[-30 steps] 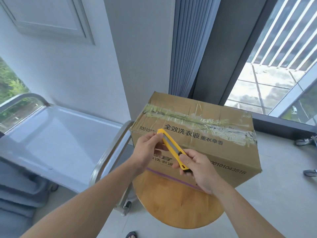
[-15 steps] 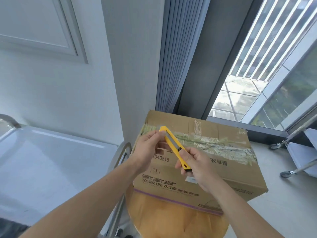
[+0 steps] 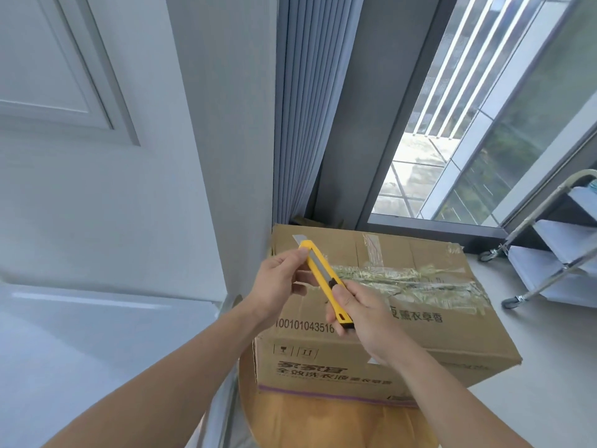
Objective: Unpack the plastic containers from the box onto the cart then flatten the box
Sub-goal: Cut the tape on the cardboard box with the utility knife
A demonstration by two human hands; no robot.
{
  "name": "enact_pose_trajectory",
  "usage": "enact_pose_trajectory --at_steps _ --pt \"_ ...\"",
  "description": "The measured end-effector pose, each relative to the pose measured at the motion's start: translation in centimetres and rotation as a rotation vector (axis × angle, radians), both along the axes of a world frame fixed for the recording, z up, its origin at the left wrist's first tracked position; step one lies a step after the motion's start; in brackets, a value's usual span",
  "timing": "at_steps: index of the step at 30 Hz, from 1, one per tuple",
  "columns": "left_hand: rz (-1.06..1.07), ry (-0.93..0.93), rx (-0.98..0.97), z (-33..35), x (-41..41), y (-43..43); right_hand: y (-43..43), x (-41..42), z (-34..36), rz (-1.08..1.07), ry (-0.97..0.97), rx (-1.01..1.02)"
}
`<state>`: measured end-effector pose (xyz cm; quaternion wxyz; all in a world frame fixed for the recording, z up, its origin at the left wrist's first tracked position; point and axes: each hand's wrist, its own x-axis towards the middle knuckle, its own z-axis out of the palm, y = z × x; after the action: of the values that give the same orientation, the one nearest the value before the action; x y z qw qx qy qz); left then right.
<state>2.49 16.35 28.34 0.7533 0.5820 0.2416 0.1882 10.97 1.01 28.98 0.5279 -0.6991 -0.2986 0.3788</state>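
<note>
Head view: your left grip [image 3: 277, 286] pinched the front end of the yellow utility knife [image 3: 323, 282], thumb and fingertips closed on it just behind the short stretch of bare blade that stuck out. Your right grip [image 3: 365, 321] was curled round the rear of the handle, with the thumb lying by the black slider. You held the knife slanted, blade end up and to the left, over the left part of the cardboard box [image 3: 420, 337]; whether it touched the cardboard I could not tell.

The box was closed, with 1 wrinkled band of clear tape [image 3: 407, 281] running along its top seam and a shorter strip crossing near the far edge. It stood on a round wooden bench [image 3: 323, 421], just beside the white cart [image 3: 97, 334] on your left. A 2nd cart [image 3: 549, 263], on wheels, stood by the window to your right, well apart from the box. A grey curtain [image 3: 307, 124] hung behind the box.
</note>
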Motion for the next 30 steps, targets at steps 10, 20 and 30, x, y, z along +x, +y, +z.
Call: enact_pose_trajectory --at_steps 10,20,30 --pt "0.021 0.084 0.048 -0.1 1.5 1.1 1.7 2.9 0.0 0.074 0.09 -0.025" --pt "0.058 0.419 0.287 -1.3 1.4 8.1 7.7 3.7 0.9 0.255 -0.114 -0.27" --pt "-0.11 0.557 0.351 -5.5 5.0 14.6 12.9 1.9 -1.2 0.22 -0.339 -0.606"
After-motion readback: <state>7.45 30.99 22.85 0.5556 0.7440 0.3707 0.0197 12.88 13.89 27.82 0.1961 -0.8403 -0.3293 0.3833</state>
